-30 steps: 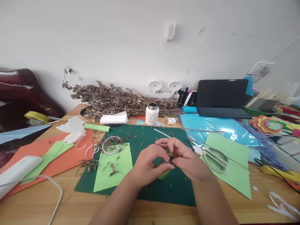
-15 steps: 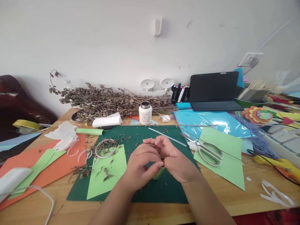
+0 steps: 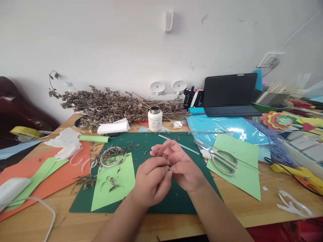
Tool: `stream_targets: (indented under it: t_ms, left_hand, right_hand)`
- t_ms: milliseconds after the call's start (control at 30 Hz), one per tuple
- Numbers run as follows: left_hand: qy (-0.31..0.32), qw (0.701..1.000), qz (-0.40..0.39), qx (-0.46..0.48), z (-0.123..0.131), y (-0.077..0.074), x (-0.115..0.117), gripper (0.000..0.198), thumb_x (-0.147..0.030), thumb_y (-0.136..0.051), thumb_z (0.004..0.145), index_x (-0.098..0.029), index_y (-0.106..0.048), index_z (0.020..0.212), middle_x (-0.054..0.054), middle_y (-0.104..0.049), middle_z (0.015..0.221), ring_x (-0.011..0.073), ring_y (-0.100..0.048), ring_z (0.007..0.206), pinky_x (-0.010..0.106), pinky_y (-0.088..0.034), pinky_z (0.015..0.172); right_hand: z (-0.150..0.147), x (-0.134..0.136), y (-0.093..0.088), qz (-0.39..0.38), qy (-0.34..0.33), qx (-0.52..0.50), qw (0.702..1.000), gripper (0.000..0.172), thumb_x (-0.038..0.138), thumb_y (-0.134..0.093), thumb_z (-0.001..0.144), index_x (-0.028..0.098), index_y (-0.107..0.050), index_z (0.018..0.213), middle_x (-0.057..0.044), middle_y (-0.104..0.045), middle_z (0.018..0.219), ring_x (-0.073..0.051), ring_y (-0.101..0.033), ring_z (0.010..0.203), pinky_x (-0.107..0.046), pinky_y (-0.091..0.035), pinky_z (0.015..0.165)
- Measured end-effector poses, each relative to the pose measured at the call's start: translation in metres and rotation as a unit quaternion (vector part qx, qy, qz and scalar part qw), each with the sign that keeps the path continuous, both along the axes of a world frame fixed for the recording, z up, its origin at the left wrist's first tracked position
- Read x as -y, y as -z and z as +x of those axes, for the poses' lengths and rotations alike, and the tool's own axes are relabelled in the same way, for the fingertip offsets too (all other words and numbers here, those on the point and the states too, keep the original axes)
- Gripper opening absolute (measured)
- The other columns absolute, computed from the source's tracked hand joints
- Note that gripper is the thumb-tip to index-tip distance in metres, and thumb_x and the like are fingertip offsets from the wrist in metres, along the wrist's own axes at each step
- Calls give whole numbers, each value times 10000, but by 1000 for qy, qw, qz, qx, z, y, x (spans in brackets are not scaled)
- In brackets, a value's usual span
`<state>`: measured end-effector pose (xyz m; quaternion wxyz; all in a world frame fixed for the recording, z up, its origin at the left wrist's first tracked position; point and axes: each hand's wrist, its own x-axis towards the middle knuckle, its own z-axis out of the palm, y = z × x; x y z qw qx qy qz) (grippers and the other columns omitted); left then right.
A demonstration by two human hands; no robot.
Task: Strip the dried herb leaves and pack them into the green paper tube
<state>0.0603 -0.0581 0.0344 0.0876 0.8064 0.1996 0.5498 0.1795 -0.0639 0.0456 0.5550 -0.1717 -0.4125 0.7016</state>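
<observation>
Over the dark green cutting mat, my two hands meet with their fingertips together. My left hand is closed, thumb against curled fingers. My right hand pinches at the same spot with thumb and forefinger, its other fingers loosely curled above. What lies between them is mostly hidden; only a thin brownish-green sliver shows. Left of the hands, a light green paper sheet carries dry leaf scraps and a white ring. Scissors rest to the right on another green sheet.
A white bottle stands open behind the mat. Dried plant stalks lie along the wall. A black tablet, markers and a blue packet are at the back right. Orange paper lies left.
My left thumb and fingers have closed together, shutting the gap between them. The green piece that showed below my hands is now hidden. The view has shifted slightly.
</observation>
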Motion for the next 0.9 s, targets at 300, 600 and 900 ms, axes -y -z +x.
stream_targets:
  t_ms: [300,600,900]
  left_hand:
    - [147,904,-379,134,7,-1,-1,73,-116,-489,679,-165,-436,670,-1,-474,644,86,-469,583,211,-411,504]
    - [274,812,-498,132,3,-5,-4,61,-118,-514,659,-151,-463,650,20,-518,696,111,-517,653,250,-425,579]
    - [333,757,-552,108,4,-1,-7,151,-136,-406,658,-156,-476,789,29,-602,699,147,-560,702,295,-400,673]
  right_hand:
    - [4,-4,1,5,43,-5,999,290,240,-533,611,252,-473,894,-24,-547,970,-192,-479,963,-392,-322,887]
    - [12,-12,3,7,91,17,996,256,272,-542,635,269,-462,879,-5,-546,956,-180,-497,932,-370,-383,828]
    - [24,-28,13,-49,158,-43,985,196,236,-486,654,271,-462,845,32,-546,883,-136,-511,833,-298,-426,694]
